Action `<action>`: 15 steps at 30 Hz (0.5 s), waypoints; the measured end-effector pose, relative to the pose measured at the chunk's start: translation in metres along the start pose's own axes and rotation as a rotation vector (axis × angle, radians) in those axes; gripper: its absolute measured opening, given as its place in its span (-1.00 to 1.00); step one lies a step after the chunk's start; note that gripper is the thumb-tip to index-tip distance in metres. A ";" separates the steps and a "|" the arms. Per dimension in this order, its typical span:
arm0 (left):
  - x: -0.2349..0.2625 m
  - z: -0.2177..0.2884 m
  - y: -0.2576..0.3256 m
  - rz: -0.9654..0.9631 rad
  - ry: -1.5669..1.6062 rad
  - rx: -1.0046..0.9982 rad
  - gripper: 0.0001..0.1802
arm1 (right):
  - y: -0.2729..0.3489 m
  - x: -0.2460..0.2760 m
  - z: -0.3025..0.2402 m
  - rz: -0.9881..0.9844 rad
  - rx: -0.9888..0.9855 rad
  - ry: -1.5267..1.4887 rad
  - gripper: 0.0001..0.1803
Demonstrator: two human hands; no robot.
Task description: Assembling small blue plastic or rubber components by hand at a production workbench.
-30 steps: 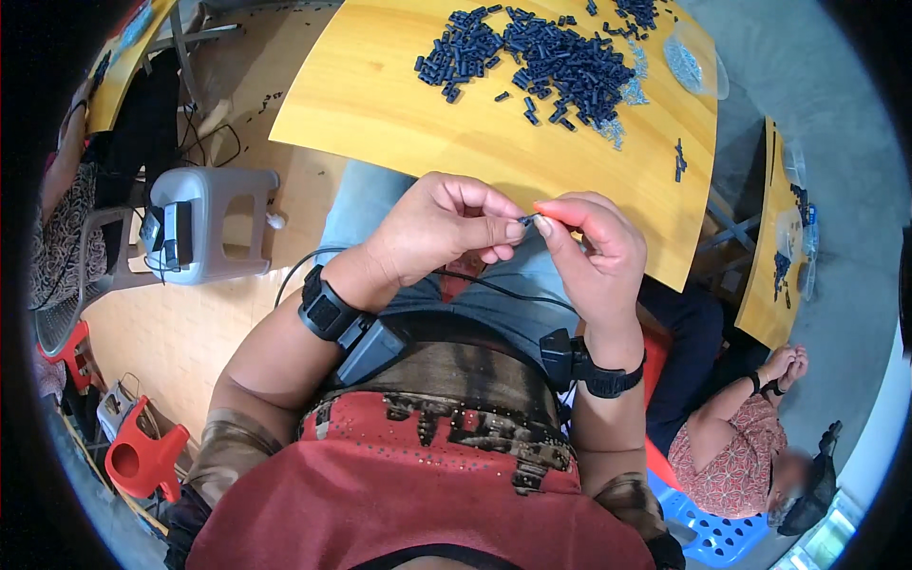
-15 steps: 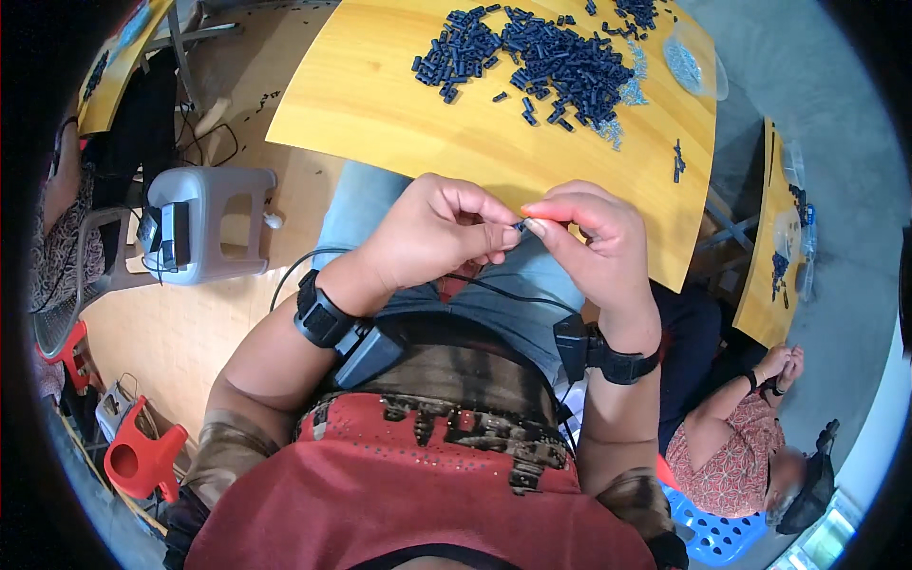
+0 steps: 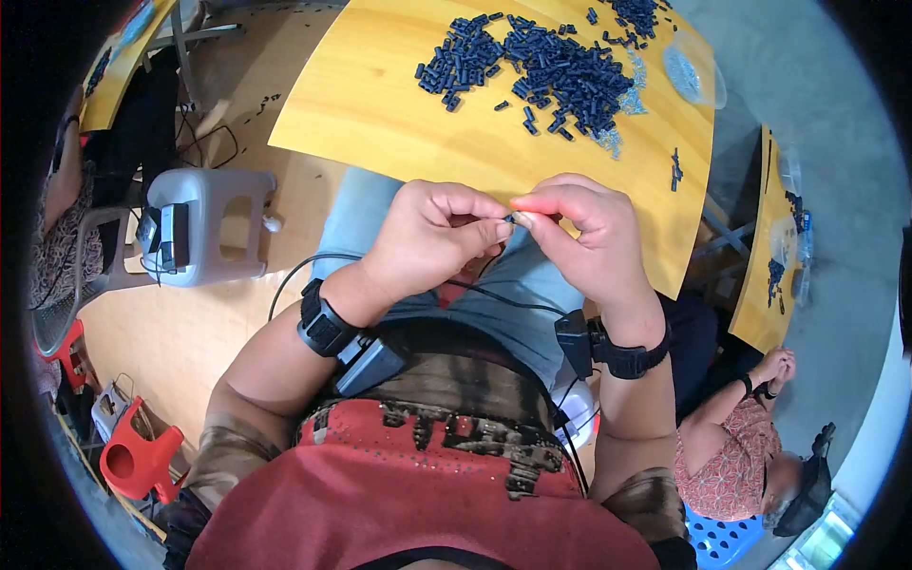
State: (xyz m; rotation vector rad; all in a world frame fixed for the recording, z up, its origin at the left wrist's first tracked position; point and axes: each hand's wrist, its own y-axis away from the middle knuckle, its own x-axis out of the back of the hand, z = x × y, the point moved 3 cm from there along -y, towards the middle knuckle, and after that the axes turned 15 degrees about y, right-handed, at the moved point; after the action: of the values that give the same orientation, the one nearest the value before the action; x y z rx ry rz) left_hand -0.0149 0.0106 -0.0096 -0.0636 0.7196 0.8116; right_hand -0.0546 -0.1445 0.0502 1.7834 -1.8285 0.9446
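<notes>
In front of my lap, just off the near edge of the yellow table point(image 3: 351, 123), both hands meet fingertip to fingertip. My left hand point(image 3: 418, 233) pinches a small dark piece point(image 3: 510, 218) between thumb and forefinger. From the other side, my right hand point(image 3: 598, 233) closes thumb and forefinger on the same piece. Fingertips cover most of it, so its exact shape cannot be made out. Beyond the hands lies a large heap of short black cylindrical pieces point(image 3: 570, 76). Small silvery parts point(image 3: 610, 142) are scattered along its right side.
A clear plastic tub point(image 3: 686, 68) of silvery bits sits at the table's right edge. Several black pieces point(image 3: 675, 171) lie near it. A grey stool point(image 3: 204, 228) and a red stool point(image 3: 138, 451) stand left. At right, another person point(image 3: 731, 446) sits by a second yellow table point(image 3: 760, 285).
My joined fingertips have shifted slightly left and up, still pinching the small dark piece. The view has moved a little; the heap looks unchanged.
</notes>
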 end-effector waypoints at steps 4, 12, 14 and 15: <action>0.000 0.001 0.000 0.011 0.038 -0.015 -0.92 | -0.002 -0.003 0.002 0.002 -0.010 -0.024 -0.89; -0.003 0.014 0.000 0.032 -0.057 -0.041 -0.92 | 0.000 -0.004 0.001 0.037 0.035 -0.025 -0.85; -0.004 0.016 -0.001 0.035 -0.061 0.016 -0.92 | -0.001 -0.005 0.001 0.017 0.045 -0.013 -0.82; -0.003 0.017 -0.002 0.081 -0.026 0.041 -0.91 | -0.001 -0.006 0.000 0.013 0.041 0.018 -0.77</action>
State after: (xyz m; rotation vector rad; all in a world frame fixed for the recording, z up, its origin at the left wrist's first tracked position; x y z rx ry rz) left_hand -0.0053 0.0132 0.0047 0.0130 0.7177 0.8737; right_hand -0.0532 -0.1403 0.0460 1.7840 -1.8240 1.0071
